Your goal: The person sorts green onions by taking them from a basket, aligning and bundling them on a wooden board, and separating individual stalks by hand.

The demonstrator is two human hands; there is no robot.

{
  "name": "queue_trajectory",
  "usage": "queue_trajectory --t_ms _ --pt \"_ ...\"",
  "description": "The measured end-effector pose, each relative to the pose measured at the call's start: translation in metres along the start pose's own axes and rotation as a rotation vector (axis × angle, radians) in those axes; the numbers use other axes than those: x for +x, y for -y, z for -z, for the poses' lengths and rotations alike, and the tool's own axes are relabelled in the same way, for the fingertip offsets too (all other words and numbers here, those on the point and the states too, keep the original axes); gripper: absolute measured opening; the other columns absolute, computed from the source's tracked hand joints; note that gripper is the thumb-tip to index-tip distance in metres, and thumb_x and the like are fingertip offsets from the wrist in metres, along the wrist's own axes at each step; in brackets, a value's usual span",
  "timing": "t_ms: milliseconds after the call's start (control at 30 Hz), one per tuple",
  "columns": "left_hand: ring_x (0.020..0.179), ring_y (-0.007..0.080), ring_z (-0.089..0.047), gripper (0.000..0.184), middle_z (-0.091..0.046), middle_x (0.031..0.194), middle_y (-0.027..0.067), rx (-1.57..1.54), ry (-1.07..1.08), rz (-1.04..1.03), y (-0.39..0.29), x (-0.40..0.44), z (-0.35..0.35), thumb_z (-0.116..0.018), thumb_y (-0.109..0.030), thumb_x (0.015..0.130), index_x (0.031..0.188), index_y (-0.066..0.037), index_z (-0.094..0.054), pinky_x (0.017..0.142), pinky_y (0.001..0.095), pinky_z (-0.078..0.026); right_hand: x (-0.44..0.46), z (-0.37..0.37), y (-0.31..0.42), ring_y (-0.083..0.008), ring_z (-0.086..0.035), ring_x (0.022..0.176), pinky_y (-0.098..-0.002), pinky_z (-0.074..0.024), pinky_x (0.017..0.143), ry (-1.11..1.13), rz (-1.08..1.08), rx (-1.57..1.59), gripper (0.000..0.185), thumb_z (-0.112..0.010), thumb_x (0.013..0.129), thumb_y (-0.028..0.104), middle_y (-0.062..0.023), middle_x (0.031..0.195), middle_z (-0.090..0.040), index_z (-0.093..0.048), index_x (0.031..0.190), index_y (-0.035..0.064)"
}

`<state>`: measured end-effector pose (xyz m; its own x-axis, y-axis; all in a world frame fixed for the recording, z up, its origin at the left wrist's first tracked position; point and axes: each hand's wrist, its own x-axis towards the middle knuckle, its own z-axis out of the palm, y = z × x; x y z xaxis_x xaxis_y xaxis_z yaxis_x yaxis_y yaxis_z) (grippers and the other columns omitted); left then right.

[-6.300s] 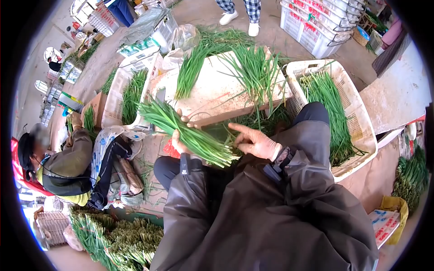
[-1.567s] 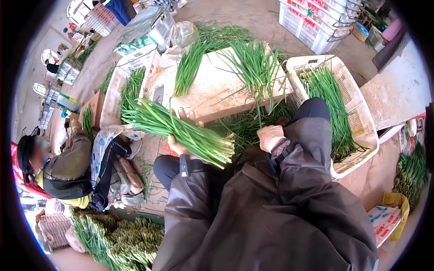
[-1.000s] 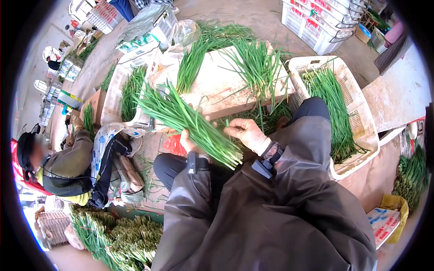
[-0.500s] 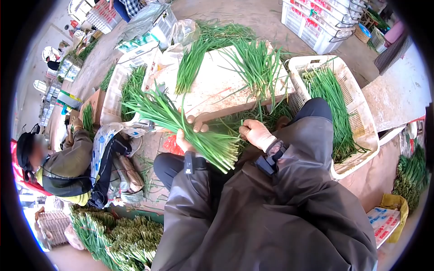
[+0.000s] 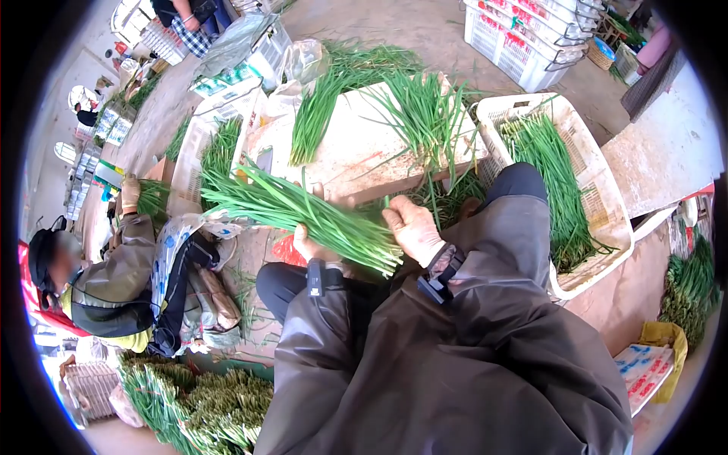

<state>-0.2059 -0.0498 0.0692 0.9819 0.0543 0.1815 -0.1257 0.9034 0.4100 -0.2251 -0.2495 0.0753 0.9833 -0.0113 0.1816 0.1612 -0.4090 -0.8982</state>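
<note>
A bunch of long green stalks (image 5: 292, 208) lies slantwise across my left hand (image 5: 307, 244), whose fingers wrap round it from below. The pale cut ends point to the lower right. Just right of those ends is my right hand (image 5: 413, 227), with thumb and forefinger pinched at a thin green piece. Beyond my hands stands a low white board (image 5: 356, 144), stained brown. One small bunch (image 5: 315, 121) rests on its left part and a looser bunch (image 5: 428, 114) on its right part.
A white crate (image 5: 614, 227) of green stalks stands on the right, another crate (image 5: 187, 171) on the left. At the left sits a co-worker (image 5: 114, 280). Stacked crates (image 5: 508, 49) are at the back right. Bundled stalks (image 5: 220, 402) lie at the lower left.
My right hand has shifted slightly left and up, nearer the bunch. The bunch in my left hand lies flatter. The co-worker's hand has risen, and a standing person has come further into view at the upper left.
</note>
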Motion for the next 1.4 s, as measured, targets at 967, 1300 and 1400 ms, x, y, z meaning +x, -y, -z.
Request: queue_trajectory --t_ms 967,1300,1400 --pt "0.095 0.0144 -0.058 0.072 -0.057 0.106 -0.0004 -0.122 0.253 -0.030 -0.034 0.008 0.025 -0.069 -0.023 0.095 0.159 -0.021 -0.038 0.096 0.0377 -0.047 0.011 0.036 -0.031 -0.0377 -0.071 0.090 -0.0479 -0.0555 0.081 0.401 0.077 -0.498 0.023 -0.068 0.091 0.036 -0.0143 0.090 -0.074 -0.074 0.095 0.0146" --pt "0.100 0.0276 -0.066 0.037 -0.070 0.111 0.0095 0.077 -0.526 -0.128 -0.042 0.018 0.042 -0.068 -0.029 0.095 0.123 -0.006 -0.065 0.099 0.0464 -0.051 0.019 0.046 -0.115 -0.0290 -0.076 0.103 -0.0421 -0.0596 0.081 0.589 -0.458 -1.103 0.027 -0.062 0.091 0.015 -0.0129 0.105 -0.079 -0.080 0.111 0.0116" --pt "0.104 0.0300 -0.066 0.037 -0.071 0.114 0.0117 0.027 -0.563 -0.107 -0.043 0.017 0.045 -0.071 -0.030 0.093 0.121 -0.005 -0.067 0.100 0.0499 -0.051 0.013 0.026 -0.126 -0.0307 -0.072 0.111 -0.0419 -0.0567 0.091 0.477 -0.414 -0.931 0.049 -0.064 0.095 0.024 -0.0181 0.117 -0.075 -0.058 0.141 0.0070"
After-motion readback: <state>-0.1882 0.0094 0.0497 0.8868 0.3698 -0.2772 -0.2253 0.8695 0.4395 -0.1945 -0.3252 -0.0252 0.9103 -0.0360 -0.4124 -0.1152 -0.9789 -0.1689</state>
